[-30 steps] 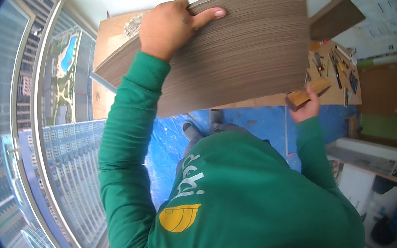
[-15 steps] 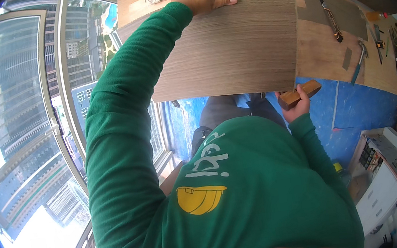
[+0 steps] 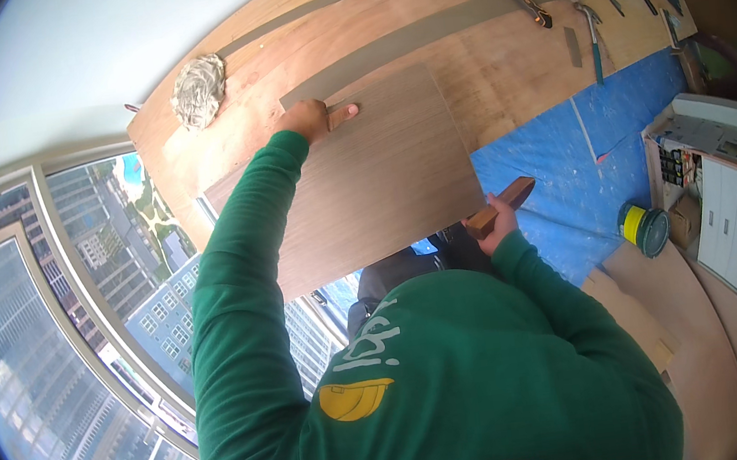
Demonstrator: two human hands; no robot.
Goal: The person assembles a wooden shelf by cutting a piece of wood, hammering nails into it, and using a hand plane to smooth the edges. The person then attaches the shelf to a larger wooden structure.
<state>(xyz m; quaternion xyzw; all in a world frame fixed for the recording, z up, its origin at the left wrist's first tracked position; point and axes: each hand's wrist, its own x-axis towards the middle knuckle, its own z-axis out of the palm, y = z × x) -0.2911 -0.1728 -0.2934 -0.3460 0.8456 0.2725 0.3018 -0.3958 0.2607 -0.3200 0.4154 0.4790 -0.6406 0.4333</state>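
Observation:
A flat brown wood-grain panel [image 3: 379, 169] lies over the worktable, and its near edge juts past the table toward my body. At the panel's far edge, my left hand [image 3: 311, 121] is closed, its thumb lying on the top face and its other fingers hidden. Low by the panel's near right corner, my right hand [image 3: 502, 221] grips a reddish-brown wooden block [image 3: 512, 200]. The block angles up and to the right; whether it touches the panel's edge I cannot tell.
On the wooden table [image 3: 514, 69] are a crumpled cloth [image 3: 199, 92], a utility knife [image 3: 520, 0], a hammer [image 3: 594, 41] and several tools at the far right. Blue sheeting [image 3: 553, 161] covers the floor, with a dark bucket [image 3: 645, 230] beyond. Windows [image 3: 29, 308] stand at left.
The view has swung, bringing more of the table's far side and the bucket into sight. The panel now reaches farther past the table's near edge. Both hands keep their holds.

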